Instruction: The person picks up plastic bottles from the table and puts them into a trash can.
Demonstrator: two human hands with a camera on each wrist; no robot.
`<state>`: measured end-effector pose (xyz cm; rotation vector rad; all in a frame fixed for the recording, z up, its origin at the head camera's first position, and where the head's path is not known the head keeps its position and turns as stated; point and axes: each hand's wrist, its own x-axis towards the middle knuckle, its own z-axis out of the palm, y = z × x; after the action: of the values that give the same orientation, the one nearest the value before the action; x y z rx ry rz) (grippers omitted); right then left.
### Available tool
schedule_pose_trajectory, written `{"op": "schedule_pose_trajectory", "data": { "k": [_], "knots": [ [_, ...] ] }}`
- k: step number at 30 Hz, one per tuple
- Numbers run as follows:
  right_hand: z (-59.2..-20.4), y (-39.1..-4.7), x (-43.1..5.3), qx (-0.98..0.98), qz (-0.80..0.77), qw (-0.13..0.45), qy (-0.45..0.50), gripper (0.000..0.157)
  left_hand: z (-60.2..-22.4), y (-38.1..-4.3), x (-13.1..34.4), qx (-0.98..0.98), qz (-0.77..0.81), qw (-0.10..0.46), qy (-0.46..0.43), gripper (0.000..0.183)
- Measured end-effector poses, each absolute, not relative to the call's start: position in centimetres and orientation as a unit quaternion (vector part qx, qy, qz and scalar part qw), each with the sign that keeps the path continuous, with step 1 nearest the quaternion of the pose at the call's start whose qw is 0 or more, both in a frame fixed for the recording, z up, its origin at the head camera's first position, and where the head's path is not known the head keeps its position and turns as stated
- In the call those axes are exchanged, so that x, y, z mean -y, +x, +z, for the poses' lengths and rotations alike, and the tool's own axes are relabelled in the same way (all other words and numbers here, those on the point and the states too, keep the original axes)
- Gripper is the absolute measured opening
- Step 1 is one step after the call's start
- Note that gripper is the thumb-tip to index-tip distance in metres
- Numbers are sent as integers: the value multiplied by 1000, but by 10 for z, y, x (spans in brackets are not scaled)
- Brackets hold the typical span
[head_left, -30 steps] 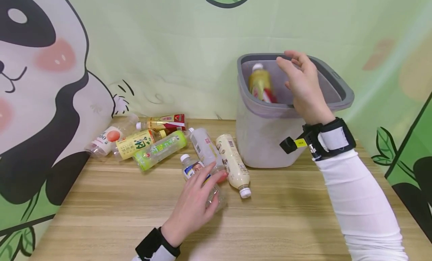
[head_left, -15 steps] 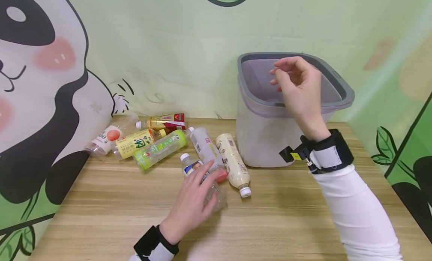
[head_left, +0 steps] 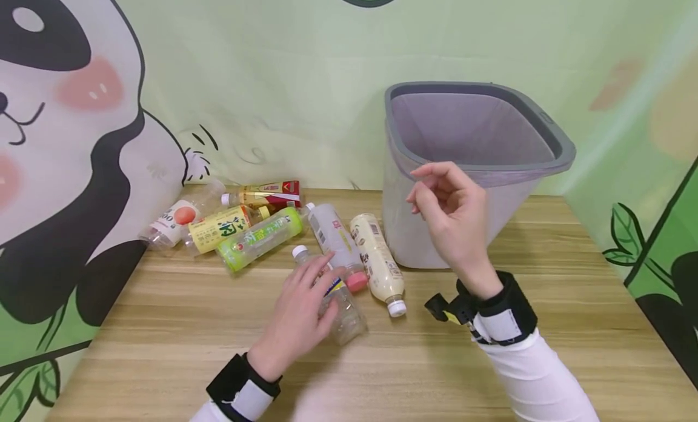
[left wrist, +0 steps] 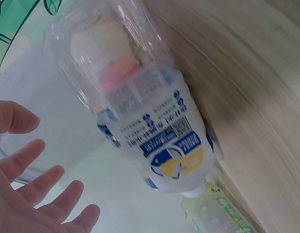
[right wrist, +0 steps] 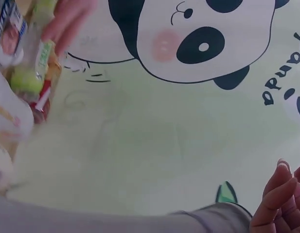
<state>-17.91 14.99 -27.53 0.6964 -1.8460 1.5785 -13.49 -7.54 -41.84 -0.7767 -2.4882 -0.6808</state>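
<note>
In the head view, my left hand (head_left: 297, 310) hovers with spread fingers over a clear bottle (head_left: 347, 318) that lies on the table. The left wrist view shows this bottle's blue, yellow and white label (left wrist: 164, 131) apart from the fingers. My right hand (head_left: 460, 228) is in front of the bin, fingers loosely bent and nothing in them. A grey-rimmed trash bin (head_left: 411, 222) stands behind it; its floor is hidden. Beside the clear bottle lie a whitish bottle with a pink cap (head_left: 357, 281) and a cream bottle (head_left: 377, 258) with a white cap.
Further left lie a green-labelled bottle (head_left: 259, 240), a yellow-labelled bottle (head_left: 219, 229), a red-and-gold bottle (head_left: 278, 194) and a clear bottle with a fruit picture (head_left: 177, 223). A panda-printed cloth (head_left: 283, 107) hangs behind the wooden table (head_left: 180, 337).
A yellow-and-red bottle dropped into the bin, out of sight. My right hand came back from above the bin, down and toward me. My left hand shifted slightly left.
</note>
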Motion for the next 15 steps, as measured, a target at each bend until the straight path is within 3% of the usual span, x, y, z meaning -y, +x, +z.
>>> {"op": "schedule_pose_trajectory", "data": {
  "k": [15],
  "knots": [
    [-344, -167, -127, 722, 663, 130, 153, 26, -425, -147, 96, 920, -197, 214, -263, 47]
  ]
}}
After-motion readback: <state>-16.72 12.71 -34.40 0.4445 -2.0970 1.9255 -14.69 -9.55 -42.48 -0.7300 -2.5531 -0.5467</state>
